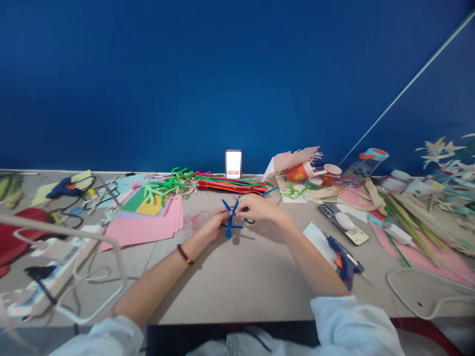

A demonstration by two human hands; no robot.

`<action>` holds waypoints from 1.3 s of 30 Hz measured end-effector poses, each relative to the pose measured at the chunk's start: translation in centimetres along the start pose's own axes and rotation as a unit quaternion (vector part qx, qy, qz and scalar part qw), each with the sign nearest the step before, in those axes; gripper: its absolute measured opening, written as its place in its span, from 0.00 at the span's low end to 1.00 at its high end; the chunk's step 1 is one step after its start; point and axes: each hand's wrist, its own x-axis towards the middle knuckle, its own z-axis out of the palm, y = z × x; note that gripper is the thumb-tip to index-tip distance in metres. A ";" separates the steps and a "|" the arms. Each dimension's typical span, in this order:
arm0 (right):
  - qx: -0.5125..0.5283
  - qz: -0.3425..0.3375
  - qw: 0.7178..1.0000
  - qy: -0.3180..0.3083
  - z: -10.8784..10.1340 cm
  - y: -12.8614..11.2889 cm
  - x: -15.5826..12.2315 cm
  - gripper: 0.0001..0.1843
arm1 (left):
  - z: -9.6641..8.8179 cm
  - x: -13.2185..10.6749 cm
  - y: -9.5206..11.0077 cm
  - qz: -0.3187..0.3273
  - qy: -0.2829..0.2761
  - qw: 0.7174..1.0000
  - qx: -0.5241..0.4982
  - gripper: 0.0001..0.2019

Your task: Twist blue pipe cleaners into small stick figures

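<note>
Between my two hands, above the middle of the table, is a little figure twisted from blue pipe cleaners (pixel 229 220), with several arms sticking out. My left hand (pixel 218 220) pinches it from the left side. From the right, the fingers of my right hand (pixel 256 206) are closed on one of its upper strands, and a blue end pokes out beyond that hand. Some fingertips are hidden behind the hands. A bundle of coloured pipe cleaners (pixel 232 186), mostly red, lies just behind the hands.
Pink paper sheets (pixel 148 225) and green pipe cleaners (pixel 163 187) lie to the left, near a power strip (pixel 55 272). At right are a phone (pixel 345 225), a blue glue gun (pixel 343 259), paper cups (pixel 300 171) and dried husks. A blue wall (pixel 185 89) rises behind.
</note>
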 end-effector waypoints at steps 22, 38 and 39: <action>0.056 0.032 0.998 -0.003 -0.1 2.5 0.0 0.06 | 0.1 -1.6 0.7 0.000 -0.211 0.968 0.134 0.15; 0.013 0.043 0.996 0.072 0.0 0.3 -0.2 0.06 | -0.6 0.1 0.0 0.053 0.006 0.997 -0.055 0.12; 0.001 0.054 0.996 0.069 -0.1 0.3 -0.3 0.06 | -0.7 0.1 0.0 0.050 -0.011 0.996 -0.071 0.12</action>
